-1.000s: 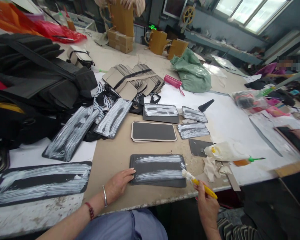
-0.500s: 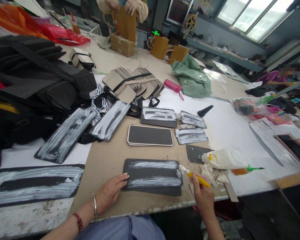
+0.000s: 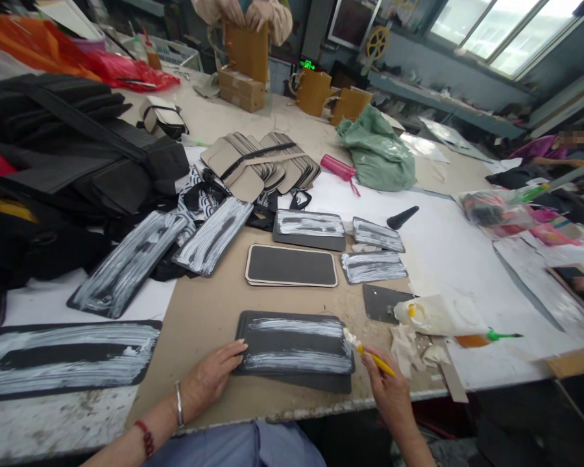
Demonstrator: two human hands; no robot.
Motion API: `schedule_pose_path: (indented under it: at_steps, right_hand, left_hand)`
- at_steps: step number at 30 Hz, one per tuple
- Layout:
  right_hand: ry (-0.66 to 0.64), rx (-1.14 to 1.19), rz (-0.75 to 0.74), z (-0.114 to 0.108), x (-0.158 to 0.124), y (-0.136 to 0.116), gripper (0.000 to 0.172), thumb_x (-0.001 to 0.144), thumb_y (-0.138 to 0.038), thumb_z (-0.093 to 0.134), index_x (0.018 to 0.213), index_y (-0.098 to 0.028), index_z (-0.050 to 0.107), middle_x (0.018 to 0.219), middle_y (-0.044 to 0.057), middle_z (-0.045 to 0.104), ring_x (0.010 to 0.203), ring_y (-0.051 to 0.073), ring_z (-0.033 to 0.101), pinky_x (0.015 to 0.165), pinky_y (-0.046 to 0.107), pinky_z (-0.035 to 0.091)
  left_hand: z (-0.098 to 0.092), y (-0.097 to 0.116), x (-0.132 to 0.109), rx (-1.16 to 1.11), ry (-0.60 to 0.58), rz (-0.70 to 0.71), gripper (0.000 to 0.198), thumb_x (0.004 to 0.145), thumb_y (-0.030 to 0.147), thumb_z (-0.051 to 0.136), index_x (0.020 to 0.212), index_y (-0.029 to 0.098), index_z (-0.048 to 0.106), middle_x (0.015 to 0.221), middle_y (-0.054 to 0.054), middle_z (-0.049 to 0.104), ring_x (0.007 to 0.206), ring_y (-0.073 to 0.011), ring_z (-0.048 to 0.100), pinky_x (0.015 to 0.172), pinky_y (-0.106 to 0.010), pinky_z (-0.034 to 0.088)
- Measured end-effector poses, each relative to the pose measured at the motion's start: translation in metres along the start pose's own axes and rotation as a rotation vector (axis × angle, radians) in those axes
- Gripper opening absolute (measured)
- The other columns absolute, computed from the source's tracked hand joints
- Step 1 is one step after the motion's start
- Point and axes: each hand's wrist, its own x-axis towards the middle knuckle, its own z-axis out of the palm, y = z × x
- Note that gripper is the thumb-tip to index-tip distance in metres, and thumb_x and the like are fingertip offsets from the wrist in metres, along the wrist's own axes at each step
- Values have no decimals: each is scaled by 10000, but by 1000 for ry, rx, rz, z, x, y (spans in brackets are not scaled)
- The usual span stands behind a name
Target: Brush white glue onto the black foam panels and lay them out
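A black rectangular panel [image 3: 292,342] with white glue streaks along its top, bottom and right edges lies on brown board, with another black panel under it. The fingertips of my left hand [image 3: 214,376] rest on the panel's left edge, fingers stretched out. My right hand [image 3: 387,383] is wrapped round a yellow-handled brush [image 3: 379,362], whose whitish bristles touch the panel's right edge. Behind it lies a black panel with a beige border [image 3: 292,264]. A long streaked panel [image 3: 68,357] lies at the left.
Several glue-streaked panels [image 3: 214,237] lie further back, near a strapped stack of beige pieces [image 3: 260,162]. Black bags [image 3: 87,136] fill the left. A white glue container [image 3: 442,314] and an orange bottle [image 3: 474,339] lie right. Across the table, a person's hands [image 3: 246,13] hold a brown piece.
The brush tip has moved slightly left onto the panel's right edge, with my right hand following. The view has shifted a little. My left hand stays at the panel's left edge.
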Motion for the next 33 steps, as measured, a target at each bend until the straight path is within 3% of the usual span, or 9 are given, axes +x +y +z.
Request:
schedule_pose_path:
  at_steps: [3,8,13,15,18,23,27,33]
  right_hand:
    - [-53,-14,49,-7,-16,-6,307,814,-442,463,875,-195,635,868,69,657,818,196,617,745,324,503]
    - [6,-26,115,-16,-39,-9,356,783,-504,468,835,-201,646,844,66,666,798,206,627,744,323,509]
    - [-83,15,280,-11,-42,-12,434,730,-584,485,829,-203,667,844,73,684,723,227,646,653,314,533]
    - [-89,90,299,2,-34,-28,457,722,-594,490,848,-191,664,842,83,685,722,236,648,634,315,536]
    - [-123,267,242,36,-22,-71,423,756,-552,482,838,-175,654,820,92,678,712,227,643,642,322,534]
    - [-272,442,110,94,-16,-132,356,798,-484,469,806,-177,648,829,86,655,701,198,633,643,313,533]
    - [-324,461,126,117,-5,-137,368,800,-500,455,828,-178,630,825,78,664,639,189,635,621,318,529]
    - [-197,353,155,124,17,-138,427,774,-562,457,849,-168,603,701,71,674,643,211,645,640,323,506]
  left_hand:
    - [0,0,0,-7,3,-2,434,707,-61,327,1003,154,560,1135,-85,596,1124,-154,501,935,-304,462]
    - [1,0,1,7,13,8,410,713,-53,324,989,141,558,1125,-95,598,1118,-156,503,924,-304,469]
    - [-4,8,4,77,-80,-48,386,696,-26,388,997,144,561,1130,-108,586,1103,-191,503,916,-368,466]
    - [-5,14,5,114,-114,-98,348,702,-3,415,986,131,566,1092,-129,589,1067,-213,517,890,-387,475]
    - [-6,20,2,138,-138,-154,346,700,9,431,1009,107,552,1010,-140,595,984,-215,544,842,-383,495]
    - [1,25,-10,152,-50,-153,343,755,29,390,1068,77,522,1026,-161,583,982,-214,540,819,-379,499]
    - [7,26,-17,179,-28,-163,322,793,50,390,1086,73,521,1063,-160,584,1009,-221,531,838,-379,485]
    - [12,26,-16,223,-88,-155,262,807,66,457,1058,83,534,1065,-156,587,1023,-241,519,840,-404,458]
